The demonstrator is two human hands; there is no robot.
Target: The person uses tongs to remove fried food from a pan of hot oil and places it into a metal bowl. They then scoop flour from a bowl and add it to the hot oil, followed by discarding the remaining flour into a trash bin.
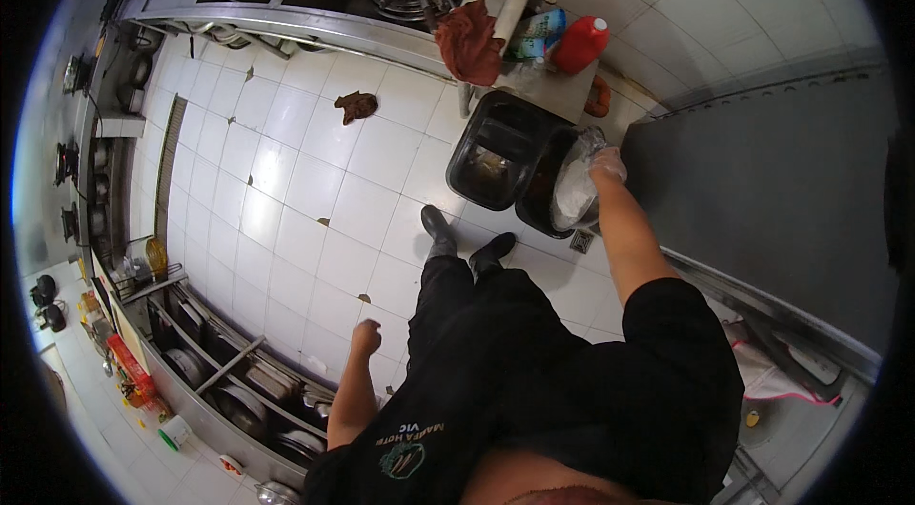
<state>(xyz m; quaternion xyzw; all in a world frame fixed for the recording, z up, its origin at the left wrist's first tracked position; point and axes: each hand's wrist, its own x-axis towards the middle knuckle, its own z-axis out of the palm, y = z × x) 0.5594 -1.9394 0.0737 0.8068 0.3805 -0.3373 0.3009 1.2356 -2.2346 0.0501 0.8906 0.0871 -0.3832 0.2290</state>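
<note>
My right hand [607, 163], in a thin clear plastic glove, grips the rim of a round bowl [590, 213] at the right. White, powdery-looking stuff [574, 194] lies in the bowl. Crumpled clear plastic [590, 138] sits by my fingers; whether I hold that too is unclear. The bowl is over the right part of a black bin [541, 208]. Beside it stands another black bin [461, 183] with some waste inside. My left hand [367, 337] hangs at my side above the tiled floor, its fingers partly hidden and no object visible in it.
A brown rag [355, 106] lies on the white tiled floor [286, 169]. A reddish cloth [470, 40] hangs at the stove corner, near a red bottle [580, 45]. Pan shelves [243, 369] line the left. A grey panel [758, 205] stands at the right.
</note>
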